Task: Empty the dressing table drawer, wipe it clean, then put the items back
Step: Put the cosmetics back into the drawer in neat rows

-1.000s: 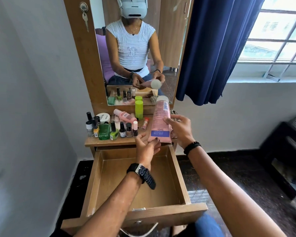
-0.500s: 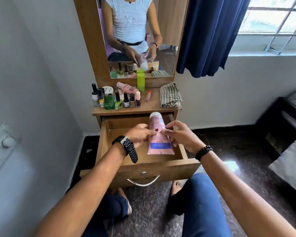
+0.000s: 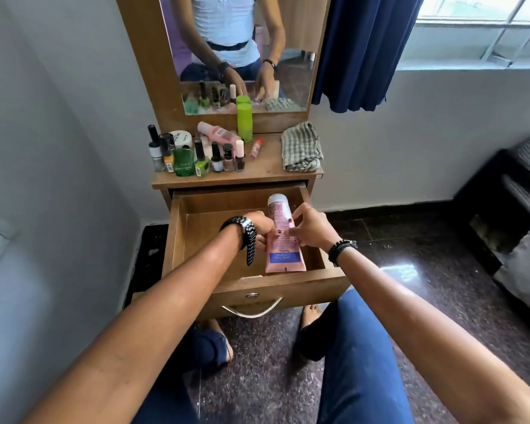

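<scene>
The wooden drawer [image 3: 178, 240] of the dressing table is pulled out. Inside it, on the right side, a pink tube with a blue band [image 3: 283, 243] lies cap away from me. My left hand [image 3: 262, 226] grips the tube from its left edge and my right hand [image 3: 309, 228] pinches its right edge. Several nail polish bottles [image 3: 216, 157], a green bottle [image 3: 244, 122], a pink bottle [image 3: 219, 134], a white jar [image 3: 181, 139] and a small lip balm [image 3: 256, 147] stand on the table top [image 3: 266, 171]. A checked cloth [image 3: 302, 146] lies folded at the right of the top.
A mirror [image 3: 297, 68] rises behind the table top. A blue curtain [image 3: 364, 47] hangs at the right beside a window [image 3: 478, 29]. A dark low shelf [image 3: 502, 203] stands at the far right. My knees in blue jeans [image 3: 358, 362] sit in front of the drawer.
Both hands carried the pink tube down from above the table top into the drawer. The view tilted downward, and the checked cloth came into sight.
</scene>
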Available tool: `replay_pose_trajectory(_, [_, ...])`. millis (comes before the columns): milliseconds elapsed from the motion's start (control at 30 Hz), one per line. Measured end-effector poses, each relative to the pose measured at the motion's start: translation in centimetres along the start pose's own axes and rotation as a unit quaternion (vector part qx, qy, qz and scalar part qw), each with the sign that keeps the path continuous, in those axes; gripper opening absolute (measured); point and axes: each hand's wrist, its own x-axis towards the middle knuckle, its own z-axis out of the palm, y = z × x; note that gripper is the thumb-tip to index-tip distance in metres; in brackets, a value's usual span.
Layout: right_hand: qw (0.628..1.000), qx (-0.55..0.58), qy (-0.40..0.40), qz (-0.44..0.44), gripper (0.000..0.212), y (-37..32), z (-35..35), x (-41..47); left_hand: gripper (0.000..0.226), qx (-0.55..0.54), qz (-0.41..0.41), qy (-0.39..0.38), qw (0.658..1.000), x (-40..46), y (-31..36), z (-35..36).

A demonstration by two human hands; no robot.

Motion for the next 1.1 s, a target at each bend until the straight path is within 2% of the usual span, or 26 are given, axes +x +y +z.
replay_pose_trajectory(100, [0.996, -0.087, 0.012, -0.025, 0.034, 0.4, 0.3, 0.7, 0.031, 0.027, -0.011, 0.002, 1.000, 1.5, -0.6, 0.5])
replay_pose_trajectory(200, [0.985, -0.161, -0.014, -0.059, 0.034, 0.5, 0.5, 1.2, 0.003, 0.026, -0.023, -0.005, 0.999, 2.0, -1.3, 1.2])
replay_pose_trajectory(267, [0.976, -0.200, -0.037, -0.081, 0.030, 0.3, 0.4, 1.6, 0.012, 0.025, -0.026, 0.009, 0.999, 3.0, -1.6, 1.6])
replay_pose_trajectory(333, [0.969, -0.222, -0.057, -0.088, 0.029, 0.1, 0.1, 1.9, 0.006, 0.001, -0.043, 0.012, 0.999, 3.2, -1.6, 1.9])
replay_pose_trajectory(533, [0.957, -0.259, -0.109, -0.072, 0.034, 0.0, -1.2, 3.0, 0.034, -0.036, -0.064, 0.017, 0.997, 3.6, -1.6, 2.3])
replay_pose_trajectory(667, [0.962, -0.246, -0.082, -0.083, 0.028, 0.0, -1.3, 3.4, 0.034, -0.031, -0.065, 0.002, 0.997, 3.4, -1.5, 2.8])
replay_pose_trajectory(800, [0.963, -0.242, -0.047, -0.104, 0.022, 0.2, -1.2, 3.3, 0.016, -0.029, -0.097, -0.023, 0.995, 2.9, -1.8, 3.1])
replay_pose_trajectory(900, [0.974, -0.202, -0.050, -0.090, 0.020, 0.4, -1.2, 3.3, 0.012, -0.027, -0.106, -0.028, 0.994, 2.8, -2.2, 3.0])
replay_pose_trajectory(1100, [0.990, -0.116, -0.047, -0.068, 0.022, 0.6, -1.8, 2.3, 0.009, 0.068, -0.051, 0.009, 0.996, 2.0, -2.7, 2.6])
